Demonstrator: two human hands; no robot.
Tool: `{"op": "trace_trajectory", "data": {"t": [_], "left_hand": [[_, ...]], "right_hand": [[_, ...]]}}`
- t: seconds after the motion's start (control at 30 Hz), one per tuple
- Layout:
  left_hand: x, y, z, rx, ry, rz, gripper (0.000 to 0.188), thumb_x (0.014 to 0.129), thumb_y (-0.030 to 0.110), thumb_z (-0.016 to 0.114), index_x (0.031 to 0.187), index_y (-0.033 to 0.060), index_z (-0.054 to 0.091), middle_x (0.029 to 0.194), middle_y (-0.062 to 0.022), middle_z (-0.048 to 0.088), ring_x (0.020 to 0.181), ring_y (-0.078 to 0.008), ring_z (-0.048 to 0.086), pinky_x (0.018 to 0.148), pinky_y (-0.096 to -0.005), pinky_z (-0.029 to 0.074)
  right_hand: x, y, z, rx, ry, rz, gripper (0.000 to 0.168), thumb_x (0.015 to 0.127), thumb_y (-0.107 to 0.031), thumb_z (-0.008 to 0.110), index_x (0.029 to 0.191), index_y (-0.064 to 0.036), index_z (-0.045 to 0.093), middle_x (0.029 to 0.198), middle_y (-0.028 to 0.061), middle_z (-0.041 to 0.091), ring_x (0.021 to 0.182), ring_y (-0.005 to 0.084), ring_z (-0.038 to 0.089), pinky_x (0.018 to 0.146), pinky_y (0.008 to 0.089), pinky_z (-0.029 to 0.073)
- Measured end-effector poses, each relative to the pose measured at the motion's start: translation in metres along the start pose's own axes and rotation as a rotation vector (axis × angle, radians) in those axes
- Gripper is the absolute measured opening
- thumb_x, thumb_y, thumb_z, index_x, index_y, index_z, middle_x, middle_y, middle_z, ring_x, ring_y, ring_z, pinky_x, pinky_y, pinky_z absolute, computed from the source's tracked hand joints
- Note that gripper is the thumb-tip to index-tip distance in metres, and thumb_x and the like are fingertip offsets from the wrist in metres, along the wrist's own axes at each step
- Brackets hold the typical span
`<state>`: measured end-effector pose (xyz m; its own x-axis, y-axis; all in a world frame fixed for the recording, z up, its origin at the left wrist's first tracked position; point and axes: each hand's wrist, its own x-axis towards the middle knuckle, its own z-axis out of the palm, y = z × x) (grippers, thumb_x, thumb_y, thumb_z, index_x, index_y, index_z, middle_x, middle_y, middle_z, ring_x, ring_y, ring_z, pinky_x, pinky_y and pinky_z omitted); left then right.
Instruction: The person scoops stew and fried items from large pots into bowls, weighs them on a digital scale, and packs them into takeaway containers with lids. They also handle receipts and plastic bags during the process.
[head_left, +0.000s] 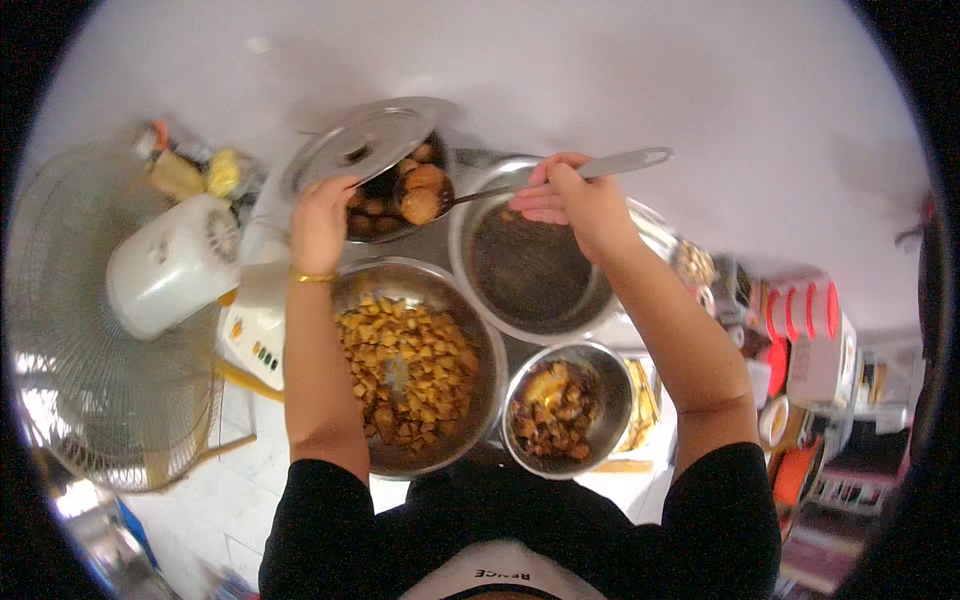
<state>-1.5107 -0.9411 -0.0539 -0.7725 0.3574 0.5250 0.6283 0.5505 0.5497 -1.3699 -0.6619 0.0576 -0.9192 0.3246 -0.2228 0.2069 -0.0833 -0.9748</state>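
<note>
My left hand (321, 225) is at the near edge of a round metal lid (360, 146), its fingers closed on the rim. The lid is tilted over a metal pot (450, 161) of round brown eggs or balls in dark liquid. A long-handled ladle (480, 196) is gripped in my right hand (574, 199). Its bowl hangs over the pot and carries a few round brown pieces (421, 204). Under my right hand stands a wide metal pot (459, 274) with dark, murky liquid (529, 274). The ladle's flat handle end points right, past my hand.
A large metal basin (491, 382) of golden-brown cubes (412, 360) stands close before me. Beside it is a smaller metal bowl (619, 382) of browned chunks in sauce. A standing fan (172, 266) is at left; red-edged containers (802, 310) and cluttered shelves (855, 487) are at right.
</note>
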Motion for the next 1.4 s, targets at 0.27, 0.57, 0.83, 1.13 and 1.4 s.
{"op": "trace_trajectory", "data": {"t": [0.27,0.57,0.83,1.13,1.4], "left_hand": [[-0.073,-0.025,0.082,0.272,-0.125,0.107,0.027,0.086,0.000,0.053,0.110,0.0053,0.065,0.105,-0.0149,0.065,0.098,-0.0324,0.060,0.087,-0.0410,0.047],[-0.076,-0.033,0.083,0.386,-0.190,0.133,0.037,0.099,0.027,0.049,0.123,0.0010,0.056,0.124,-0.0179,0.057,0.113,-0.0357,0.053,0.096,-0.0428,0.043],[-0.101,0.184,0.123,-0.131,-0.021,0.069,0.031,0.099,0.021,0.051,0.120,0.0002,0.057,0.120,-0.0131,0.060,0.108,-0.0243,0.056,0.092,-0.0356,0.044],[-0.302,0.537,0.267,-0.660,-0.571,-0.064,0.019,0.088,0.007,0.061,0.106,0.0035,0.061,0.097,-0.0042,0.057,0.085,-0.0148,0.054,0.076,-0.0282,0.046],[-0.396,0.731,0.380,-0.601,-0.668,0.425,0.057,0.062,0.019,0.081,0.108,0.0053,0.049,0.097,-0.0149,0.053,0.092,-0.0335,0.052,0.080,-0.0436,0.040]], "right_hand": [[-0.211,0.028,-0.108,0.054,0.207,-0.015,0.020,0.098,-0.011,0.046,0.091,0.002,0.059,0.088,0.0110,0.066,0.084,0.0204,0.068,0.074,0.0309,0.057],[-0.370,0.126,-0.154,0.204,0.530,0.247,0.020,0.100,-0.012,0.043,0.092,0.000,0.057,0.089,0.0110,0.065,0.090,0.0228,0.069,0.079,0.0315,0.058],[-0.479,0.150,-0.278,0.532,0.781,0.122,0.017,0.098,-0.013,0.042,0.091,-0.004,0.055,0.096,0.0217,0.068,0.091,0.0336,0.069,0.077,0.0401,0.059],[-0.623,0.148,-0.486,0.165,0.929,0.038,0.020,0.097,-0.013,0.044,0.094,0.003,0.056,0.094,0.0173,0.066,0.092,0.0307,0.068,0.083,0.0393,0.056],[-0.664,0.158,-0.587,-0.038,0.996,0.057,0.021,0.096,-0.012,0.040,0.089,0.000,0.055,0.091,0.0173,0.066,0.087,0.0295,0.070,0.078,0.0357,0.056]]}}
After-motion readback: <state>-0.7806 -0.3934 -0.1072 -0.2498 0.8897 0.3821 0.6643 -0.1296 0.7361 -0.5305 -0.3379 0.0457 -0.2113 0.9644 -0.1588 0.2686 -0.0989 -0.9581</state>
